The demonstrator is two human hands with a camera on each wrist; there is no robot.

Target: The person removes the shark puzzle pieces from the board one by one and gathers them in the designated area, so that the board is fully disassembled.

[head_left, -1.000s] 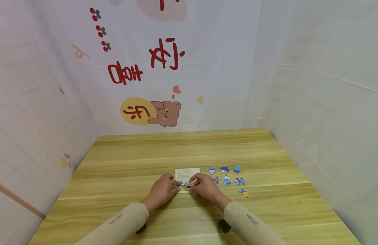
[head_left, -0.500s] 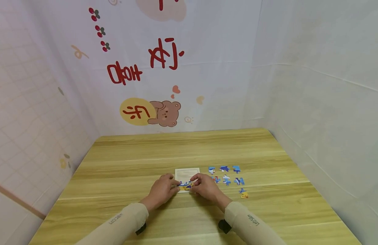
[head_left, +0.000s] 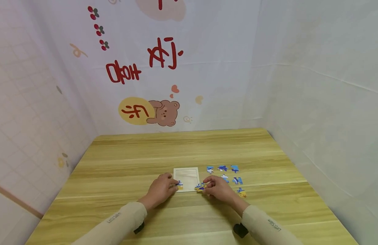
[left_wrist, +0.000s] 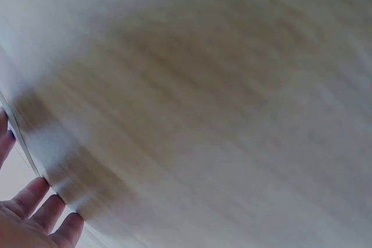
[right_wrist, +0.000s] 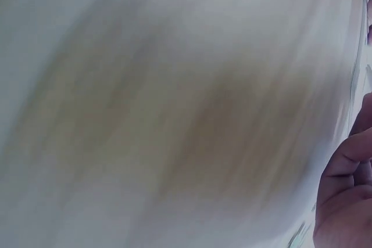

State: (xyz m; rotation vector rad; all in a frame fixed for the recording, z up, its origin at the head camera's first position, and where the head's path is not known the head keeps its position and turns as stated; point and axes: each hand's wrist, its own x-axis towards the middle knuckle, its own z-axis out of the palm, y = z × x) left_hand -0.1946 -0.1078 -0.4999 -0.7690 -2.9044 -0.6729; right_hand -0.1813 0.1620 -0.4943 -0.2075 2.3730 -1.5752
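Note:
In the head view, a pale puzzle frame (head_left: 185, 169) lies flat on the wooden table. One blue, white and yellow jigsaw piece (head_left: 180, 187) sits in its lower left corner. My left hand (head_left: 160, 191) rests at the frame's left edge, fingertips touching that piece; its fingers look extended in the left wrist view. My right hand (head_left: 220, 189) pinches another blue and yellow jigsaw piece (head_left: 199, 188) over the frame's right edge. In the right wrist view, the right hand's fingers (right_wrist: 343, 166) are curled, and the piece is out of sight there.
Several loose jigsaw pieces lie to the right of the frame, among them a dolphin-like piece (head_left: 222, 168), a blue one (head_left: 237, 180) and a blue-yellow one (head_left: 241, 193). My right hand covers part of this group. A printed cloth wall (head_left: 219, 102) stands behind the table (head_left: 133, 153).
My right hand has moved right, taking its jigsaw piece from beside the corner piece to the frame's right edge. My left hand has stayed at the left edge.

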